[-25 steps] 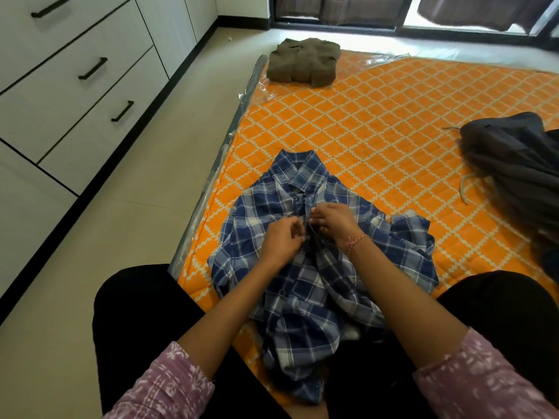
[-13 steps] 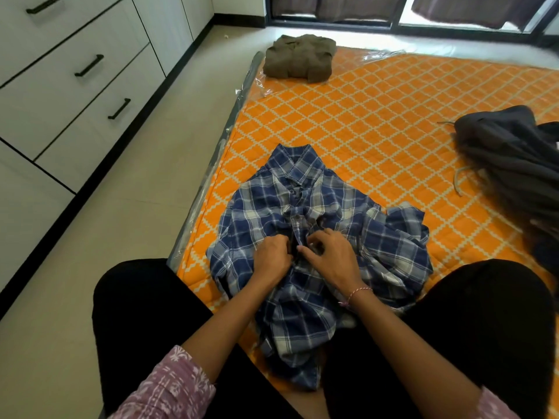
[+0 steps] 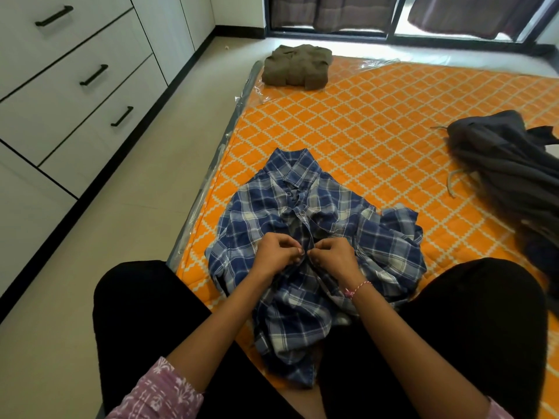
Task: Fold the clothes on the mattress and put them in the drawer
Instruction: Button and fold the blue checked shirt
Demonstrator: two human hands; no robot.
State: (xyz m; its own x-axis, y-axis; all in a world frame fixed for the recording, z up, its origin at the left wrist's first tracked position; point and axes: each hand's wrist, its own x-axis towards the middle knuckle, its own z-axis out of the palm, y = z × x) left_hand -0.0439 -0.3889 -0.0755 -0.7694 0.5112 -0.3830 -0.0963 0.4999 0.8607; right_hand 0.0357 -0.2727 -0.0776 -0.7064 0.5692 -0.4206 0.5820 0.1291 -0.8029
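A blue plaid shirt [image 3: 341,213] lies face up and rumpled on the orange patterned mattress [image 3: 378,122], collar away from me. My left hand [image 3: 276,254] and my right hand [image 3: 331,257] meet at the shirt's front placket, each pinching an edge of the fabric just below a fastened button. A folded olive-brown garment [image 3: 298,66] sits at the mattress's far left corner. A dark grey heap of clothes [image 3: 508,164] lies at the right edge. White drawers with black handles [image 3: 93,75] stand on the left, all closed.
My black-clad knees [image 3: 145,313] frame the shirt's lower part. Beige floor [image 3: 127,207] runs between the mattress and the drawer unit. A window with dark curtains [image 3: 332,13] spans the far wall. Clear plastic wrap edges the mattress [image 3: 217,152].
Both hands slid down the shirt's placket toward me, from near the upper chest to lower on the front, and still pinch the fabric edges. The head camera tilted slightly.
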